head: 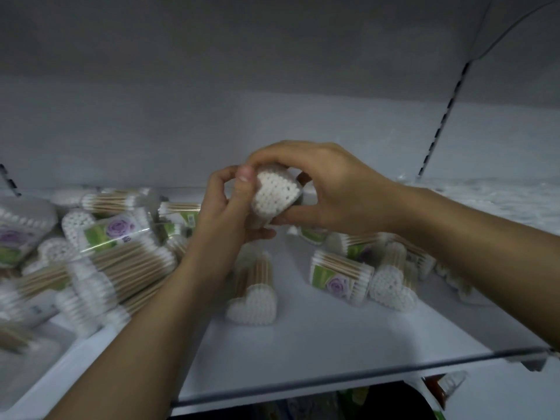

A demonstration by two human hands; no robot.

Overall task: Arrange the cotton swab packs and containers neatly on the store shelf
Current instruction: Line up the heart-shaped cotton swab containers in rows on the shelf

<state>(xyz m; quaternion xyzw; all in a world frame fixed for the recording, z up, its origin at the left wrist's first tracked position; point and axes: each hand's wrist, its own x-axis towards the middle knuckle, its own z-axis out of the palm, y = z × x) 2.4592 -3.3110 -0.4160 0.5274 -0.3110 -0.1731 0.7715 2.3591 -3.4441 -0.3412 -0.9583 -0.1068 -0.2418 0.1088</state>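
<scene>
Both hands hold one heart-shaped cotton swab container in the air above the white shelf, its white swab tips facing me. My left hand grips its left side with the thumb up along the edge. My right hand curls over its top and right side. Below the hands another heart-shaped container lies on the shelf. To the right lie a pack with a green and purple flower label and a third heart-shaped container.
A jumbled heap of swab packs and containers covers the left part of the shelf. More packs lie under my right forearm. The shelf's front lip runs across the bottom, and a slotted upright rises at the back right.
</scene>
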